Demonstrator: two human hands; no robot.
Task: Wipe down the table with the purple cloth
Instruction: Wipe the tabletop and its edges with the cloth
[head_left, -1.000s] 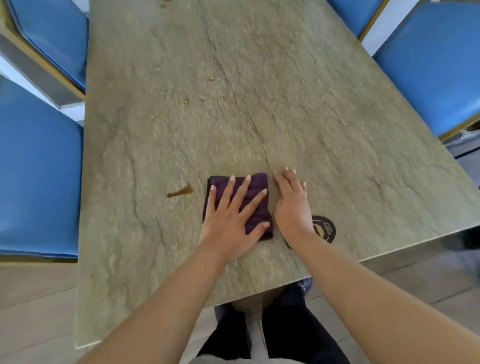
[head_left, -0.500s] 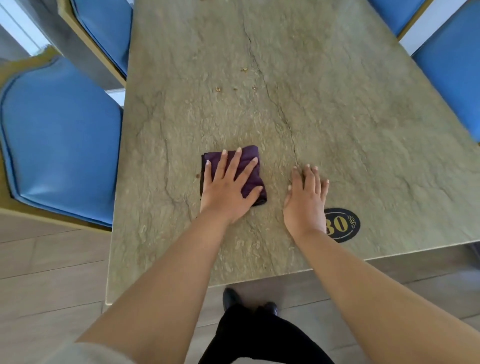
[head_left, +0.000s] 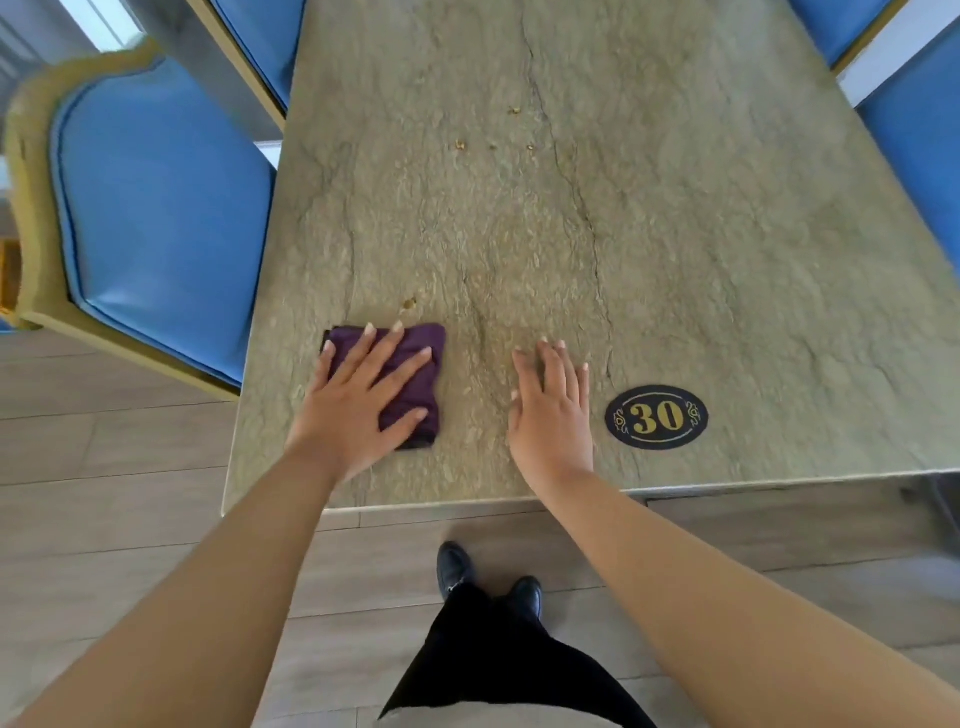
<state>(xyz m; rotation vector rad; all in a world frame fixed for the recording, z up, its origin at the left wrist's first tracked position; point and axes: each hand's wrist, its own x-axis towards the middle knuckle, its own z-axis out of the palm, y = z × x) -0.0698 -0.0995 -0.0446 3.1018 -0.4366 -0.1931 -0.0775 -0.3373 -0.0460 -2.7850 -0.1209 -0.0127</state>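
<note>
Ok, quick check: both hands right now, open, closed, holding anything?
Left hand: open, fingers spread flat, pressing the purple cloth onto the table.
Right hand: open, flat on the table, holding nothing.

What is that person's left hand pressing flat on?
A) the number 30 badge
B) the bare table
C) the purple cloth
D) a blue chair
C: the left hand lies spread with straight fingers on the purple cloth, while the right hand rests on the bare table.
</note>
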